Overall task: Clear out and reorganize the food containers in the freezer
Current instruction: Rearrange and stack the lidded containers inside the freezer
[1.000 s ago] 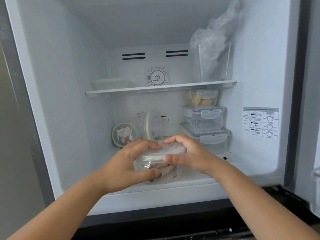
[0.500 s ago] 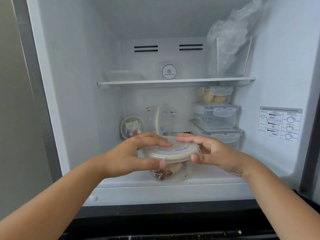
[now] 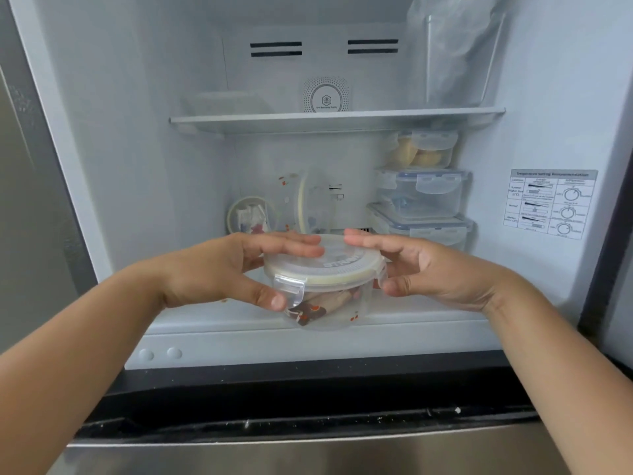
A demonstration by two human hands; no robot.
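A round clear container with a pale clip lid and brown food inside is held at the front edge of the freezer floor. My left hand grips its left side, fingers over the lid and thumb under the clip. My right hand grips its right side the same way. Behind it, two round containers lie on their sides at the back. A stack of three rectangular clip-lid containers stands at the back right.
A glass shelf crosses the freezer above the containers. It carries a flat tray on the left and a tall clear bin with a plastic bag on the right. A settings sticker is on the right wall.
Both hands have lifted the round container off the freezer floor and drawn it toward the front edge. The view has moved closer to the freezer.
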